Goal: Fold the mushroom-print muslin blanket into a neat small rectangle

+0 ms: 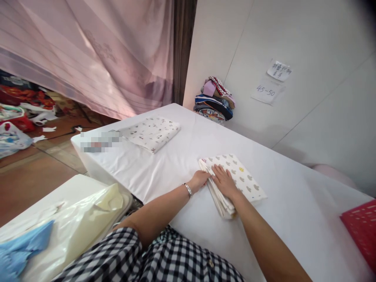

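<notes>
A folded white cloth with grey and yellow prints [241, 176] lies on the white-covered table [176, 164]. My right hand [223, 181] lies flat on its near-left part, fingers stretched out. My left hand [200, 179], with a silver bracelet at the wrist, rests at the cloth's left edge; its fingertips are tucked at the fold, and whether they grip the cloth is hidden. A second folded cloth with small prints [152, 132] lies further off on the left of the table.
A stack of folded coloured clothes [215, 100] sits in the far corner against the wall, below two paper notes [272, 80]. A red basket [362, 231] is at the right edge. Plastic bags [73, 223] lie on a lower surface at left; a pink curtain [102, 51] hangs behind.
</notes>
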A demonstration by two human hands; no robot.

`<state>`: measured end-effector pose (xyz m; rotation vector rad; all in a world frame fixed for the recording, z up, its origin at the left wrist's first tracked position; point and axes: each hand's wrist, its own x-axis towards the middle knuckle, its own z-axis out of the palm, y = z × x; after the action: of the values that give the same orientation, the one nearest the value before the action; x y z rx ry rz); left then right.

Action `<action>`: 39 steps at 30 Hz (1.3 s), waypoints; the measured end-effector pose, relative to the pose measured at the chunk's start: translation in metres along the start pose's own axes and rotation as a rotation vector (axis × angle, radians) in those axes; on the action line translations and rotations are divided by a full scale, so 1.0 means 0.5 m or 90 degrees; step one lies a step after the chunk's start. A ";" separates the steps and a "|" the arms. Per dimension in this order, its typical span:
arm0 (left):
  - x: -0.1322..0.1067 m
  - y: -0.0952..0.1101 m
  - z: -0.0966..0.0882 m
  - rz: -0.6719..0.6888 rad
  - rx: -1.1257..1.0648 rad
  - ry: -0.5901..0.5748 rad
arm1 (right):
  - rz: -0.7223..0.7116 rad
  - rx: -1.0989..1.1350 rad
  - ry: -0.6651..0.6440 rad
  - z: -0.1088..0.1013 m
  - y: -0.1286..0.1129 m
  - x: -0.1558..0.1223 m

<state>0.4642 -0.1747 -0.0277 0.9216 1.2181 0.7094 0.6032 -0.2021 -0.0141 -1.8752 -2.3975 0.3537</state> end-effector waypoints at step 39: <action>0.022 0.017 -0.014 -0.057 -0.084 0.013 | -0.001 -0.054 -0.015 -0.004 0.053 0.039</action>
<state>0.4598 -0.1597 -0.0261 0.7478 1.2091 0.7198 0.6238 -0.1772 -0.0197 -1.9137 -2.4677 0.2798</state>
